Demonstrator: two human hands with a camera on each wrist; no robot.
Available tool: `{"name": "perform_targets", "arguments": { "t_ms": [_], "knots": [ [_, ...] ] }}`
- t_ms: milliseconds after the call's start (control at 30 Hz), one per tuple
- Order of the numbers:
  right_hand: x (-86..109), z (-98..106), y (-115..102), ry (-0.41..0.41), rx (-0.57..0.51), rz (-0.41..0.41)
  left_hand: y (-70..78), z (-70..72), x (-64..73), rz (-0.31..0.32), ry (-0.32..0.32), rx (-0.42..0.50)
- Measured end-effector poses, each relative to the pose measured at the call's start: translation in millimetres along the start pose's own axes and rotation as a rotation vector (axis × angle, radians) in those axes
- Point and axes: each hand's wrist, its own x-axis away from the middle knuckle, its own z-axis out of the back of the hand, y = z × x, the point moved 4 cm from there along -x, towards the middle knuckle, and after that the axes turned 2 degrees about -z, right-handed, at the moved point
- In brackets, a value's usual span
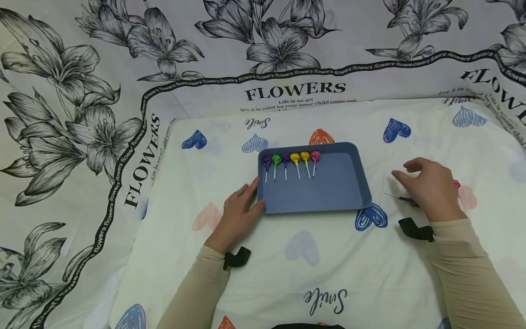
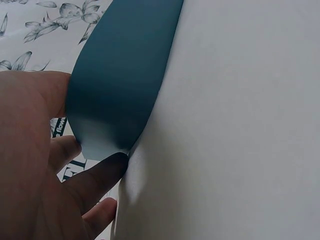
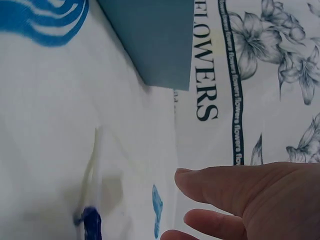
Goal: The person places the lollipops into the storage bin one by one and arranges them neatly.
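Note:
My left hand [image 1: 237, 214] rests at the near left corner of a blue-grey tray [image 1: 328, 196], its fingers touching the edge. Up close in the left wrist view, the fingertips meet the tray's outer wall [image 2: 125, 75]. Lollipops stand in a row inside the tray: purple [image 1: 267, 161], green [image 1: 276, 160], another purple, two yellow [image 1: 295, 158] and a pink one [image 1: 315, 156]. Right of the tray, my right hand [image 1: 435, 187] hovers with thumb and forefinger apart, holding nothing. Below it lies a dark lollipop [image 1: 408, 201], its white stick [image 3: 98, 160] pointing towards the tray.
A pink lollipop [image 1: 457, 184] shows partly behind the right hand. The pale cloth [image 1: 263, 256] printed with hearts lies over a larger white cloth with black flowers [image 1: 283, 41]. Black straps [image 1: 415, 230] sit at both wrists.

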Motion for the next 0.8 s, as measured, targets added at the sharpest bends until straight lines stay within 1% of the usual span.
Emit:
{"name": "perform_targets", "arguments": {
  "t_ms": [133,267,500,800],
  "knots": [
    [0.1,6.4,5.8,0.022,0.012,-0.026,0.6,0.2,0.5,0.004,-0.003,-0.001],
    [-0.4,13.6,12.4,0.032,-0.002,-0.05,0.1,-0.5,0.2,0.018,-0.005,-0.002],
    [-2.0,23.7,27.4,0.05,0.008,-0.111,-0.9,-1.4,0.7,0.031,-0.012,-0.001],
    [-1.4,29.1,42.7,0.053,0.017,-0.193,-0.6,-1.1,0.5,0.025,-0.006,0.001]
  ]
}}
